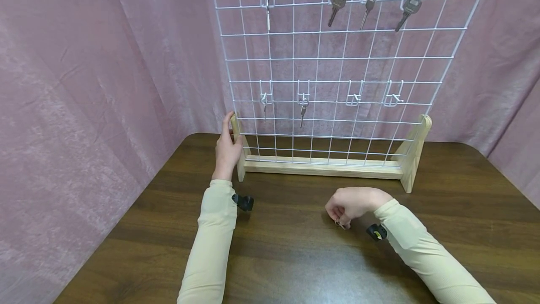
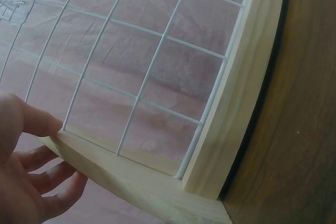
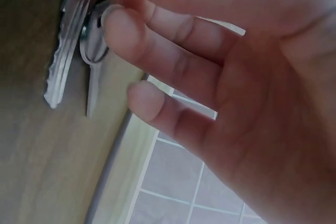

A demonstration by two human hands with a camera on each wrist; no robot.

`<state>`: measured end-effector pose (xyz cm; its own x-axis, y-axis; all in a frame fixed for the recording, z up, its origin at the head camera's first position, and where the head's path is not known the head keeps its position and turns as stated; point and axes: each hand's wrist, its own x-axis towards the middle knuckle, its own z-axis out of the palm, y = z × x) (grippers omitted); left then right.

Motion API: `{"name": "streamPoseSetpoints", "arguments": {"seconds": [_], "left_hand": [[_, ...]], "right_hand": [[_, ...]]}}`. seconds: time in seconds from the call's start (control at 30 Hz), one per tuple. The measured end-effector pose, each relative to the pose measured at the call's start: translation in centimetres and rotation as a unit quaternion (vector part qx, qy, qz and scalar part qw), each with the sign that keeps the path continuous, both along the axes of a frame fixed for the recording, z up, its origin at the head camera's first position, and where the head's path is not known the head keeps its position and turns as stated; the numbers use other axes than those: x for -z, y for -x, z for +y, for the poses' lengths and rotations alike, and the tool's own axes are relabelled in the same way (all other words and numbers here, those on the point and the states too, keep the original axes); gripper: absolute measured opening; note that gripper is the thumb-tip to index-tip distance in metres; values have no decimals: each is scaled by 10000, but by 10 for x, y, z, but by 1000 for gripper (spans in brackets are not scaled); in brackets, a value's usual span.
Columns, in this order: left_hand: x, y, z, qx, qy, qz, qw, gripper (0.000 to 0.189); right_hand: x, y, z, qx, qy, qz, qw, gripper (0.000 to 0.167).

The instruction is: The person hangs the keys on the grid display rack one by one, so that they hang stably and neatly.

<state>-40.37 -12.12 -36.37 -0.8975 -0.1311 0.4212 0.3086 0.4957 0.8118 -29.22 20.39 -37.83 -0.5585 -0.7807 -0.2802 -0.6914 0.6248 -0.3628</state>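
Note:
My left hand grips the left wooden side post of a white wire grid rack, thumb on one side and fingers on the other. Low over the table's middle, in front of the rack, my right hand pinches a key. Beside that toothed blade, the right wrist view shows a metal ring and a second narrow blade. The thumb and fingers cover the key's head. The other fingers of this hand are loosely bent.
Several keys hang from hooks along the rack's top row. In the lower row, two left hooks carry keys; the two right hooks are bare. A wooden base bar joins the posts. Pink curtains surround the brown table.

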Motion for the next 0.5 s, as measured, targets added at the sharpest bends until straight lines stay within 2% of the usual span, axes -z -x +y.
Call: {"name": "streamPoseSetpoints", "arguments": {"seconds": [0.23,0.5], "left_hand": [[-2,-1,1,-1,5,-19,10000,70],[-1,0,1,-44,77,-67,9999,69]], "right_hand": [[-10,0,8,11,207,533,9984,19],[-31,-1,22,75,573,1027,9930,17]]}}
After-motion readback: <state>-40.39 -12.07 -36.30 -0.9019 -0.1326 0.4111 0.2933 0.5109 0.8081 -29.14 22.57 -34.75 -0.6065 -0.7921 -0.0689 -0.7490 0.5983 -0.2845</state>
